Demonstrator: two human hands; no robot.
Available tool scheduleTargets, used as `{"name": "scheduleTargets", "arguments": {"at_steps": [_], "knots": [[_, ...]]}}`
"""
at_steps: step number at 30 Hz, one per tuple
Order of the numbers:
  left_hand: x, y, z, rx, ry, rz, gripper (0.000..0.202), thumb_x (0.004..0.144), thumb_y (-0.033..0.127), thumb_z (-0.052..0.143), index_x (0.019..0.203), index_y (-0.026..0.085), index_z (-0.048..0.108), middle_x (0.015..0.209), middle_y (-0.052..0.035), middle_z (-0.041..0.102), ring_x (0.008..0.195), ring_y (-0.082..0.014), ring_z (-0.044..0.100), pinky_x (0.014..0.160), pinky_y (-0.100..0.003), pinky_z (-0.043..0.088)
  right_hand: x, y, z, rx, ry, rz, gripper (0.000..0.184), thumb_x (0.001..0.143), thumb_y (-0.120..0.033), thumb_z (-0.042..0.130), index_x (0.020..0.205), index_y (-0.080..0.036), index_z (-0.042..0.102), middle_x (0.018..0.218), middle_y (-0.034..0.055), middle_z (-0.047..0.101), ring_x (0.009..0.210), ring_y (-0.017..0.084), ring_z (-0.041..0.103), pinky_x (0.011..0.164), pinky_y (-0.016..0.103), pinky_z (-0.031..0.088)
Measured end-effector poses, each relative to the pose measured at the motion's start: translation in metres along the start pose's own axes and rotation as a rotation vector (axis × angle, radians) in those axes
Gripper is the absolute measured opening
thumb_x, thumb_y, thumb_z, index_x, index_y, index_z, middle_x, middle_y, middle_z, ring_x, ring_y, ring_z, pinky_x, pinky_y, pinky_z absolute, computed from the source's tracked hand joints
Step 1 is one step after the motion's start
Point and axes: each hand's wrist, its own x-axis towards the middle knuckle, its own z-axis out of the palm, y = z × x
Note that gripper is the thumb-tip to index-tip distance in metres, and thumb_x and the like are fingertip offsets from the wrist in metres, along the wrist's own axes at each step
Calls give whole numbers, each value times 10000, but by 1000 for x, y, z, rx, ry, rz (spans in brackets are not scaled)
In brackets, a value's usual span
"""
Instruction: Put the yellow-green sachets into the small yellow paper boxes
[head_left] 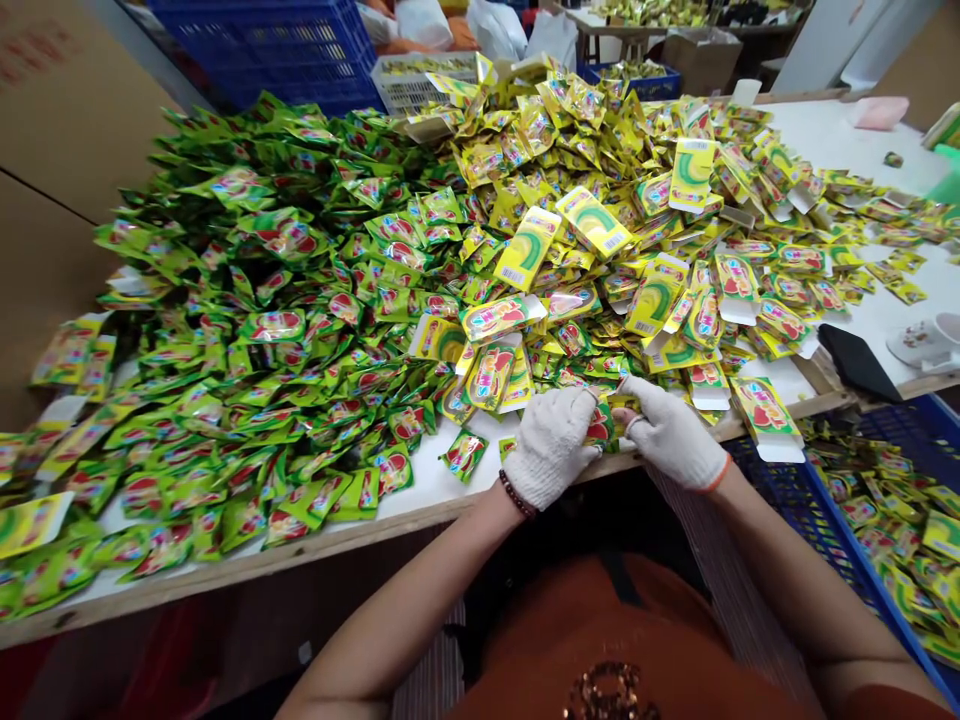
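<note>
At the table's front edge my left hand (553, 445), in a white knit glove, closes round a small green foil packet (600, 425) with a red picture. Just to its right is my right hand (679, 432), gloved too, with bare fingertips curled in at the packet's right side; what they pinch is too small to make out. A loose green packet (464, 454) lies left of my left hand. Flat yellow-green boxes (491, 375) lie just beyond my hands. Another open-flapped box (766, 415) rests at the edge on the right.
A large heap of green packets (285, 320) fills the left side. Yellow packets and boxes (562, 130) pile up behind. On the right are a black phone (859, 362), a white cup (930, 342) and a blue crate (862, 560) below the edge. Another blue crate (270, 50) stands behind.
</note>
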Motion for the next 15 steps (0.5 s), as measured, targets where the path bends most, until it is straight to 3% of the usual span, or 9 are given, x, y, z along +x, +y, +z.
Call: {"name": "scheduleTargets", "arguments": {"at_steps": [3, 6, 8, 12, 15], "knots": [[-2, -1, -2, 9, 12, 8, 644, 713, 271, 778, 1297, 115, 557, 1199, -158, 665, 1026, -317, 628, 851, -451, 511, -1, 2, -10, 145, -119, 43, 116, 890, -319, 518, 905, -207, 547, 783, -1, 600, 698, 154, 535, 635, 263, 403], [-2, 2, -5, 16, 25, 35, 633, 733, 285, 772, 1304, 118, 553, 1167, -145, 675, 1003, -306, 626, 822, -442, 507, 0, 2, -13, 118, -79, 38, 231, 853, -337, 560, 696, -204, 454, 665, -26, 498, 648, 130, 458, 594, 251, 338], [-1, 5, -7, 16, 34, 43, 619, 743, 292, 771, 1298, 122, 556, 1154, -137, 678, 996, -298, 625, 820, -440, 504, 1, -2, -11, 90, -61, 23, 222, 835, -305, 564, 666, -197, 469, 660, -19, 507, 661, 132, 465, 617, 258, 348], [-3, 8, -8, 25, 56, 33, 654, 722, 293, 794, 1303, 121, 549, 1185, -128, 673, 1015, -295, 623, 821, -433, 503, -1, -8, -11, 173, -118, 26, 132, 815, -301, 594, 750, -188, 621, 795, 21, 653, 759, 163, 567, 693, 277, 437], [-6, 8, -9, 55, 75, 12, 633, 756, 293, 761, 1318, 111, 534, 1201, -131, 669, 1012, -289, 622, 814, -430, 501, -6, -12, -16, 377, -212, 125, 278, 837, -404, 603, 981, -180, 682, 934, 53, 713, 737, 165, 616, 636, 274, 481]]}}
